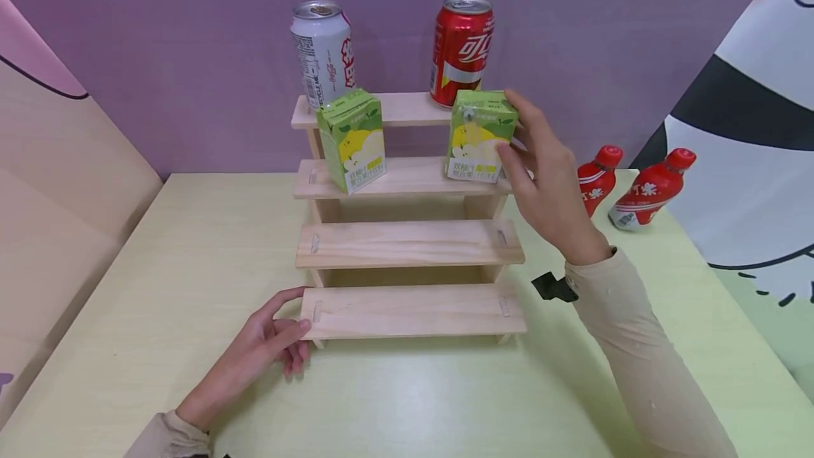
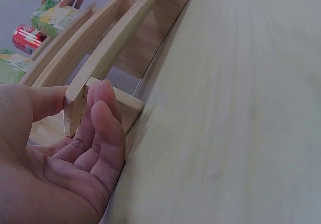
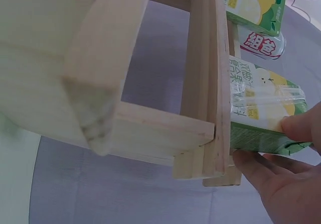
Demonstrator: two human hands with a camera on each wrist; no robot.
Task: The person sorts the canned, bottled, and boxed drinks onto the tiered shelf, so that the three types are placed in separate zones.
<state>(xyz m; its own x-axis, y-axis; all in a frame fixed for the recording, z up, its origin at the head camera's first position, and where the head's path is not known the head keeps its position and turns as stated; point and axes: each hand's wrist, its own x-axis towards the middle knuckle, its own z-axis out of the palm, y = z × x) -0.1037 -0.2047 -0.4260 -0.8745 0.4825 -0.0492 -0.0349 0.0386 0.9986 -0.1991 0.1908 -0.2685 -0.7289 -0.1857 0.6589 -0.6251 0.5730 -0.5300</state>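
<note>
- Right hand (image 1: pixel 552 186): your fingers grasp the right juice carton (image 1: pixel 478 136), thumb on the front near its right edge, other fingers round the right side.
- Left hand (image 1: pixel 263 341): your fingers pinch the left end of the lowest shelf (image 1: pixel 413 313).
- Right juice carton, location: right end of the second shelf (image 1: pixel 413 172) from the top; base appears to rest there.
- Handling (judged): light to moderate if full; smooth, fairly stiff card that may dent. You do best holding opposite sides at mid-height, without a hard squeeze.
- Appearance: small upright block; green top and sides, yellow fruit above a pale band, printed characters, clear strip on the front, probably a straw wrapper.
- Left juice carton (image 1: pixel 356 143): matching design, same shelf, left end, turned at an angle.
- Top shelf (image 1: pixel 407 108): white can (image 1: pixel 327 55) left, red can (image 1: pixel 463 48) right.
- Surface (image 1: pixel 407 401): pale; two red-capped bottles (image 1: pixel 651 189) stand far right.
</note>
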